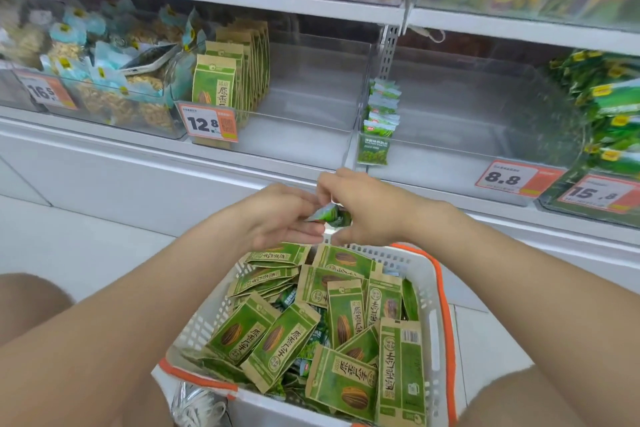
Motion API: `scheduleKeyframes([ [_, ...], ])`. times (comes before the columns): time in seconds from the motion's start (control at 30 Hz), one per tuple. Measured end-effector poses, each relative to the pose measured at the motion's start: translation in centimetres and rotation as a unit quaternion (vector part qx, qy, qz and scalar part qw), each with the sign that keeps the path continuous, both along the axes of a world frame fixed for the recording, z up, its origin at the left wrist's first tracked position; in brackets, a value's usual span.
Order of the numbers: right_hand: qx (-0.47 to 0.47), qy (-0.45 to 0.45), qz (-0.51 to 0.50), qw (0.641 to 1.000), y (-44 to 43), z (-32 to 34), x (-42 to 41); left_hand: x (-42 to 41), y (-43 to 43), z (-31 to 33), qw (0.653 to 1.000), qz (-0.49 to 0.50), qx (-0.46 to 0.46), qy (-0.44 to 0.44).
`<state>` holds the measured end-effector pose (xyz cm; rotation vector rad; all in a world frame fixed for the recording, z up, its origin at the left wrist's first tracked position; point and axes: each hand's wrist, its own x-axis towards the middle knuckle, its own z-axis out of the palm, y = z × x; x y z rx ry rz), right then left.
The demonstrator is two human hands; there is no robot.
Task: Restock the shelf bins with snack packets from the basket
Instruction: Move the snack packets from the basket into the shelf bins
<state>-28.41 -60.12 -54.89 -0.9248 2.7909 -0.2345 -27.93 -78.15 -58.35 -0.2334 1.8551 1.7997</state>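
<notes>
A white basket (434, 291) with orange handles sits on the floor between my knees, full of green-and-tan seed packets (280, 347) and small green packets. Above its far rim, my left hand (277, 215) and my right hand (360, 208) meet around small green packets (329, 215). My right hand pinches them; my left hand's fingers lie under them, palm up. On the shelf, a clear bin (304, 87) holds a row of upright seed packets (221, 80) at its left side. The clear bin (464, 104) to its right holds a short row of small green packets (379, 118) at its left side.
A bin of blue-wrapped snacks (104, 80) with a phone lying on top stands at the left. Green bags (609, 107) fill the bin at the far right. Orange price tags hang on the bin fronts. More bins line the shelf above. White floor lies to the left.
</notes>
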Motion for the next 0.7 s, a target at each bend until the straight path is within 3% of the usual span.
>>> scheduleKeyframes([
  [0.1,-0.134,-0.004,-0.084,0.987,0.6,0.7,-0.6,-0.4,0.3,1.8,0.999,0.042,-0.017,0.02],
  [0.3,-0.353,-0.159,-0.198,0.901,1.0,1.9,-0.8,-0.6,1.5,4.6,0.988,0.06,0.02,0.139],
  [0.43,-0.416,-0.171,-0.195,0.872,1.2,2.9,-1.1,-1.2,2.0,6.1,0.983,0.121,0.033,0.132],
  [0.7,-0.462,-0.148,-0.24,0.841,2.4,4.3,-1.5,-3.0,4.1,8.4,0.976,0.141,0.021,0.163],
])
